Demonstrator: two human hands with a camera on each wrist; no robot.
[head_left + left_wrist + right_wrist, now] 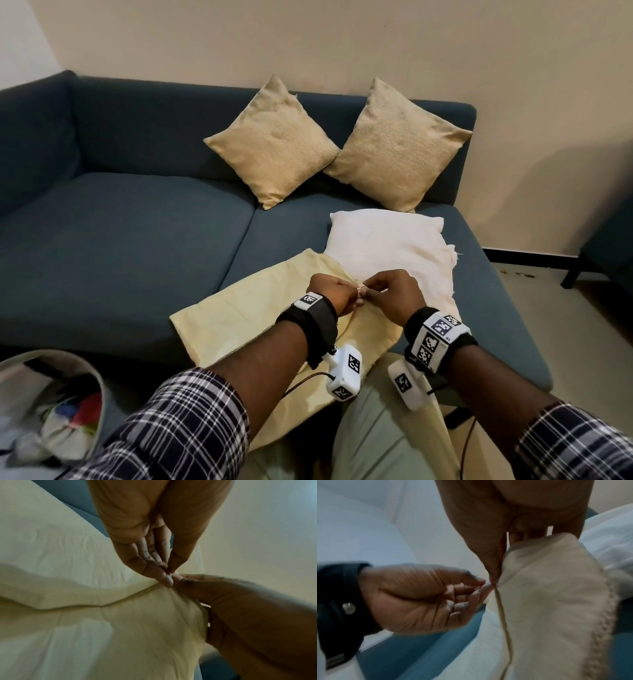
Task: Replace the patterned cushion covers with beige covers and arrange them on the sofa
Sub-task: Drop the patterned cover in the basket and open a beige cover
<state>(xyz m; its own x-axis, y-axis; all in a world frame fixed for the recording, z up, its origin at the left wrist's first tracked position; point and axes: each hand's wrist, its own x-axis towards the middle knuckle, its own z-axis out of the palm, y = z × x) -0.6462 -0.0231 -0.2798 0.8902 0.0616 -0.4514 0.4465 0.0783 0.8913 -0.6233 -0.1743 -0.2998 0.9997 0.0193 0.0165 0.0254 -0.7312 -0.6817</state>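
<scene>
A pale beige cover (239, 318) lies flat on the front of the blue sofa seat (120, 240) and hangs over my lap. My left hand (354, 297) and right hand (372, 291) meet at its near edge. Each pinches the cover's seam. In the left wrist view the left hand (167, 574) pinches with thumb and forefinger right where the seam (120, 601) ends. The right hand (494, 578) holds the same spot beside the folded cover (547, 601). A bare white cushion insert (387, 246) lies just beyond the hands. Two beige cushions (274, 144) (397, 147) lean on the backrest.
A grey basket (78, 366) holding crumpled coloured fabric stands on the floor at my lower left. A dark chair (609, 246) stands right of the sofa by the wall. The left half of the sofa seat has nothing on it.
</scene>
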